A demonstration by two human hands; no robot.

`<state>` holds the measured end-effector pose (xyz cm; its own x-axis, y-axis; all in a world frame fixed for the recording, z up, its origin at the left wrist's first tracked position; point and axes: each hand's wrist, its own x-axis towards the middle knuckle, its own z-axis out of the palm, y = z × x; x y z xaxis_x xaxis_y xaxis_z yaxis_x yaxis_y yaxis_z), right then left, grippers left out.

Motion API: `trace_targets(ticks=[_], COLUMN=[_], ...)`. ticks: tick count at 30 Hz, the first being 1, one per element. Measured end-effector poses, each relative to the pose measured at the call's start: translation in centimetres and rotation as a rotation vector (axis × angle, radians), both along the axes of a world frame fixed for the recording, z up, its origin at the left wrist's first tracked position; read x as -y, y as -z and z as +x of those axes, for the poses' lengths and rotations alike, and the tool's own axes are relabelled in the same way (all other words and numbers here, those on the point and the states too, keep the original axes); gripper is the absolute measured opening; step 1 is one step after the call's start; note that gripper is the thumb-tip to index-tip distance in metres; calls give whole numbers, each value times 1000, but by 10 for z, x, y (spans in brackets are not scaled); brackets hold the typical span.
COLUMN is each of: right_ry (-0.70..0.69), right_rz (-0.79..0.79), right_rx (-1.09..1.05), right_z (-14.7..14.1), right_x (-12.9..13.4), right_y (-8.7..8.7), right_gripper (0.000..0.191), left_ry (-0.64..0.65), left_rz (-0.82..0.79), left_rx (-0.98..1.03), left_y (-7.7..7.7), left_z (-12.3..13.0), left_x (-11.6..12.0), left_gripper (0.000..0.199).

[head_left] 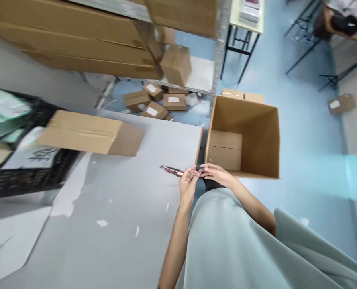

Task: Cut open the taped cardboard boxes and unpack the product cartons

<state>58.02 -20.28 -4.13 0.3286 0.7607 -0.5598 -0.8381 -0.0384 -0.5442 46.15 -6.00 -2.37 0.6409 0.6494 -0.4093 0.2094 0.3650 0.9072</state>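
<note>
My left hand (pixel 189 181) is at the right edge of the grey table (pixel 121 192), its fingers curled together. My right hand (pixel 217 174) meets it from the right, fingertips pinched close to those of the left. Whatever lies between the fingertips is too small to make out. A red and black utility knife (pixel 171 170) lies on the table just left of my left hand. Beyond my right hand stands a large open cardboard box (pixel 260 140) with flat cardboard at its bottom.
On the table's far left, a closed carton (pixel 84 130) sits beside a black crate (pixel 24 176) with papers. Behind the table, a metal shelf (pixel 200 74) holds long cartons, with small boxes (pixel 174 102) below. A small table (pixel 234 18) stands at the back.
</note>
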Motion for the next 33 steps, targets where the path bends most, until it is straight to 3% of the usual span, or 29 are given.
trace_targets(ticks=[4,8,12,16,21,26,29,33], right_ry=[107,226,321,428,579,630,639,575], right_rz=[-64,-91,-125,-166,-277,-340,-346,-309], right_rx=[16,22,57,130,170,184,224,280], right_z=[-39,-64,-67,-59,-32,11,44,108], right_x=[108,183,238,316,455,584,636,672], right_y=[-19,-31,-29,-15,12,23,21,27], right_gripper=[50,50,55,65,68,69,63,57], left_ry=[186,331,452,632,892,951,983,962], left_rz=[-50,-67,-41,-58,-162,-287,-305,-277], left_rx=[-13,1,-13,-43,-40,-109,-127,-93], left_y=[5,-3,-10,-3,20,32,29,30], left_z=[6,11,19,49,116,176,211,267], left_x=[71,144,214,295,427,556,607,638], left_gripper=[50,45,42,39,42,43,43,41])
